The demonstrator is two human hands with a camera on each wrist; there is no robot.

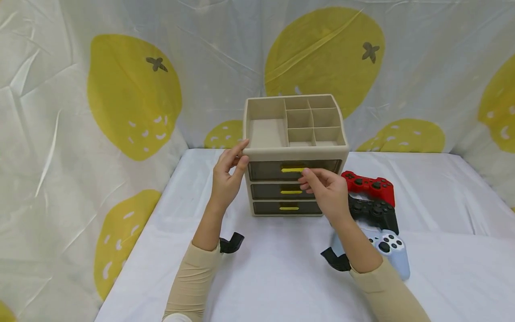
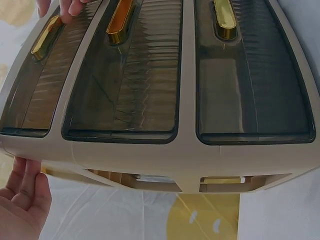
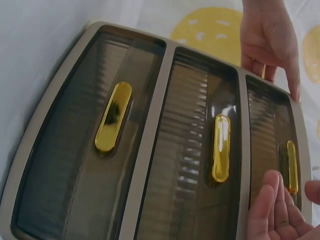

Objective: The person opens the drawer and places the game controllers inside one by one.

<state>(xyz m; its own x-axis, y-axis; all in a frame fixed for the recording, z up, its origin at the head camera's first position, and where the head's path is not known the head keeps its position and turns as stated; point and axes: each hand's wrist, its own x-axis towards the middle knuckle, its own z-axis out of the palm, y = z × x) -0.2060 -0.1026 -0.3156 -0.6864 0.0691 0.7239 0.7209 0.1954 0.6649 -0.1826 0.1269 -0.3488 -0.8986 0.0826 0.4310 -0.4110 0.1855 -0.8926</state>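
left hand (image 1: 225, 181), thumb (image 1: 240, 167) apart; right hand (image 1: 331, 194), fingers (image 1: 327, 173) bent

The right fingers (image 1: 322, 173) partly hide the top drawer (image 1: 263, 171)

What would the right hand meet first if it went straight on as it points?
Most likely the yellow handle on the top drawer; the right hand is very close, though depth leaves contact unclear.

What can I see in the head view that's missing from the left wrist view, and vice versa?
Only the head view shows the red controller, black controller and light blue controller, plus beige sleeves. Only the left wrist view shows openings in the side of the organizer. Both show the three drawers, their handles, the left hand at the organizer's edge, and right hand at the top handle.
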